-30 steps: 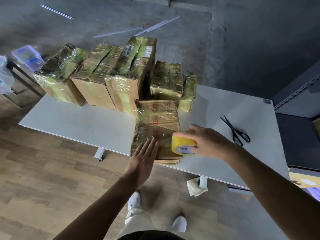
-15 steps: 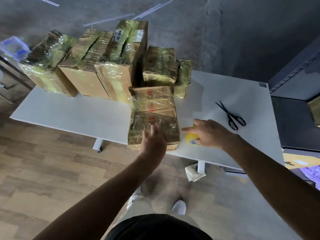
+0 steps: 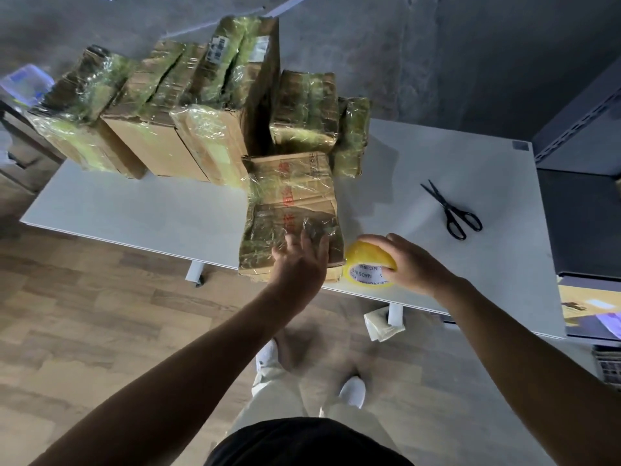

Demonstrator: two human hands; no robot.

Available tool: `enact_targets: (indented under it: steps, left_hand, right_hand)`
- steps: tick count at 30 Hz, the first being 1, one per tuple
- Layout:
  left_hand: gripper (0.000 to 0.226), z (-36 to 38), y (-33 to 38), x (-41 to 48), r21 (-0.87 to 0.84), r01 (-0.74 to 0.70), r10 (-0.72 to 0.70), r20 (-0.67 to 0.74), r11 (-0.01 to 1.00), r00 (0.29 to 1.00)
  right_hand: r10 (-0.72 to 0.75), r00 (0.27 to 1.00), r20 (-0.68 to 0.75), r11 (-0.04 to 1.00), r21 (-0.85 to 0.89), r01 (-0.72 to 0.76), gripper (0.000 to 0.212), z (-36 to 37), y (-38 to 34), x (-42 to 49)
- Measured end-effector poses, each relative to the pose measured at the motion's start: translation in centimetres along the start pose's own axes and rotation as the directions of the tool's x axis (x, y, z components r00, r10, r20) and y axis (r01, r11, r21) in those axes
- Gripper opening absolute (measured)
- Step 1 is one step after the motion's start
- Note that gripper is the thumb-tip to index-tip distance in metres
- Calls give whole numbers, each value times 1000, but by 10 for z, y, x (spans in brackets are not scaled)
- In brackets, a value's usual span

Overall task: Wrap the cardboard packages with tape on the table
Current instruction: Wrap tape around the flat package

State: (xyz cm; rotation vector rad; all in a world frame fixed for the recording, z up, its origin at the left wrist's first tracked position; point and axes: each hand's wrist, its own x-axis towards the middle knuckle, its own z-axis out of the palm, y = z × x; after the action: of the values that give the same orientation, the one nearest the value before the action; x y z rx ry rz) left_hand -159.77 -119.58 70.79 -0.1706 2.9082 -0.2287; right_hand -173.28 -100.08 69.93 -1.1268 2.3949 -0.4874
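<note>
Tape (image 3: 364, 258) sits gripped in your right hand (image 3: 413, 264) beside the package (image 3: 292, 196); your left hand (image 3: 299, 264) lies flat on it (fingers straight).

Items present: six cardboard packages (image 3: 292, 210) and one table (image 3: 134, 210). Tools present: one tape roll (image 3: 366, 260) and one pair of scissors (image 3: 448, 210).

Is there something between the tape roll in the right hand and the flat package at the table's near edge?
Nothing visible. The tape roll, gripped by the right hand, is close beside the package at its right edge; the left hand rests on top. The scissors lie farther right.
</note>
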Motion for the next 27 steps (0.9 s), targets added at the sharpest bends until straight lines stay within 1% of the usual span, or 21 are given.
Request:
enact_targets:
  steps: [1, 3, 5, 6, 8, 9, 10, 12, 13, 15, 19, 21, 23, 27]
  left_hand:
    - [66, -2, -3, -1, -27, 8, -9, -15, 1000, 1000]
    - [66, -9, -7, -4, -112, 27, -37, -89, 993, 995]
    - [56, -21, -10, -9, -237, -16, -35, -210, 971, 977]
    - [48, -30, -11, -12, -303, -36, -52, -280, 952, 959]
    - [44, -50, -12, -18, -425, -65, -121, -397, 903, 910]
    - [43, -59, -12, -21, -476, -79, -152, -427, 876, 891]
    - [42, -65, -12, -22, -525, -87, -175, -429, 846, 886]
    - [38, -73, -11, -23, -597, -98, -197, -408, 796, 892]
    - [36, -76, -11, -22, -605, -101, -197, -405, 790, 893]
    - [37, -83, -10, -21, -569, -88, -175, -392, 818, 903]
    - [64, -89, -9, -22, -412, -148, -19, -375, 899, 927]
    - [66, -86, -15, -21, -382, -199, 34, -396, 903, 918]
    - [62, -81, -23, -19, -375, -245, 69, -425, 894, 903]
    - [61, -73, -39, -22, -401, -236, 58, -408, 885, 911]
  right_hand:
    - [-20, 998, -53, 999, 37, 22, 72, -3, -2, 0]
    - [-72, 971, -227, 985, 135, 104, 69, -18, -9, 1]
    - [-87, 911, -404, 962, 202, 182, 64, -43, -20, 0]
    - [-86, 880, -467, 956, 209, 204, 61, -57, -28, -1]
    - [-61, 842, -535, 947, 237, 219, 55, -86, -43, -5]
    - [-39, 831, -555, 941, 261, 218, 52, -98, -50, -6]
    - [-27, 822, -568, 936, 275, 221, 47, -109, -56, -7]
    - [-61, 823, -565, 938, 250, 241, 36, -124, -65, -6]
    - [-72, 835, -546, 942, 238, 237, 32, -128, -68, -5]
    - [-50, 869, -492, 951, 244, 192, 31, -132, -74, 0]
    - [-98, 913, -397, 964, 191, 187, 32, -137, -86, 7]
    - [-117, 917, -382, 965, 176, 196, 34, -141, -89, 9]
    - [-130, 923, -362, 962, 180, 206, 38, -142, -91, 10]
    - [-167, 951, -259, 950, 215, 225, 52, -139, -90, 10]
